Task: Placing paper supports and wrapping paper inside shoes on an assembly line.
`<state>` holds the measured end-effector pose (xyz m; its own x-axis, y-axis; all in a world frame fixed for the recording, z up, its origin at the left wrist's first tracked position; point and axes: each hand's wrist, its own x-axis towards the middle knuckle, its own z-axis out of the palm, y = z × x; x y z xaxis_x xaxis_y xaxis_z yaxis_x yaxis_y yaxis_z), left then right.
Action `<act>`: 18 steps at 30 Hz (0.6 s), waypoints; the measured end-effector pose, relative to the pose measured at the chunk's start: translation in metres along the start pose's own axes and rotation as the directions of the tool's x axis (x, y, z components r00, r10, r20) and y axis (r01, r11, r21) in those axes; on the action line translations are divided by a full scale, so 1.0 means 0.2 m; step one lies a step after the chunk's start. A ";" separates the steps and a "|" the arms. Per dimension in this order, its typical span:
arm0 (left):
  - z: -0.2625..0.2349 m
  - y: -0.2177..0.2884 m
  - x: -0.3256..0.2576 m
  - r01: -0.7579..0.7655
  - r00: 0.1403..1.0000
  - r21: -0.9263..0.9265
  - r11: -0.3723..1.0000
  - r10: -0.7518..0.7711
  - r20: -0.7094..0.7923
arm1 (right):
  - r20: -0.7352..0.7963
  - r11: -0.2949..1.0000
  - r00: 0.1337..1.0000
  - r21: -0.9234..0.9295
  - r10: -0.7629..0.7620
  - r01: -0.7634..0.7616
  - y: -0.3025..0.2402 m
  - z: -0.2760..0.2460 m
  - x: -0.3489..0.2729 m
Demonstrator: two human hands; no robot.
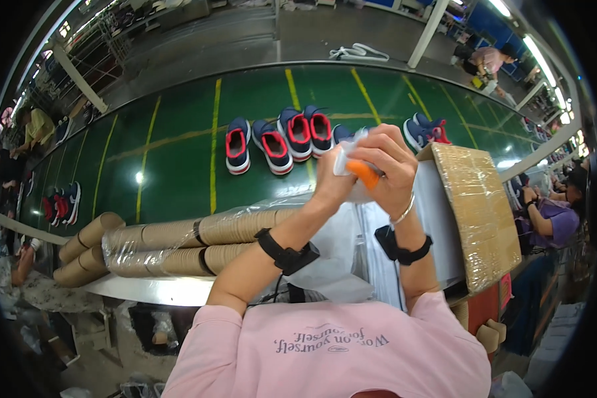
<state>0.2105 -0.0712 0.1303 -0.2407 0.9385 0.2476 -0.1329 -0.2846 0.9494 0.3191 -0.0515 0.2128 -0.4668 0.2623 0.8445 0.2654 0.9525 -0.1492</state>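
Observation:
Both hands are raised close together over the near edge of the green belt (179, 149). A crumpled piece of thin white sheet (343, 159) is between them; whether paper or plastic I cannot tell. My left hand (330, 178) is closed on it from the left, its fingers partly hidden. From the other side my right hand (393, 161) pinches it, with an orange cover (363, 174) on one digit. Just beyond are several navy shoes with red linings (272, 146), standing on the belt. Another navy shoe (343, 134) is partly hidden by my hands.
Plastic-wrapped brown cardboard rings (159, 242) lie in rows along the near left edge. A taped cardboard box (474, 215) holding white sheets (434, 222) stands at my right. More shoes (426, 131) are farther right and at far left (63, 203). Other people (554, 215) sit along the belt.

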 end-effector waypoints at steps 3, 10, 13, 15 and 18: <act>0.04 0.07 -0.09 0.162 0.983 -0.377 0.912 -0.182 -0.018 | 0.101 0.938 0.937 0.064 0.335 -0.342 0.07 0.10 -0.03; -0.26 -0.01 0.09 0.221 0.974 -0.163 0.962 -0.225 -0.005 | 0.234 0.690 0.813 0.434 0.534 -0.579 0.25 0.38 -0.15; -0.31 -0.06 0.23 0.270 0.959 -0.387 0.881 -0.284 0.022 | 0.267 0.851 0.858 0.184 0.439 -0.492 0.27 0.40 -0.27; -0.36 -0.12 0.33 0.285 0.958 -0.371 0.884 -0.272 0.089 | 0.304 0.746 0.744 0.136 0.595 -0.652 0.33 0.42 -0.30; -0.50 -0.36 0.60 0.349 0.937 0.196 0.917 -0.348 -0.040 | 0.356 0.717 0.650 -0.090 0.672 -0.692 0.50 0.40 -0.38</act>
<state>0.0950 0.0430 0.0723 -0.2174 0.9703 -0.1060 -0.0177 0.1046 0.9944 0.3141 0.0369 0.0926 -0.4256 0.8652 0.2653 0.5891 0.4874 -0.6446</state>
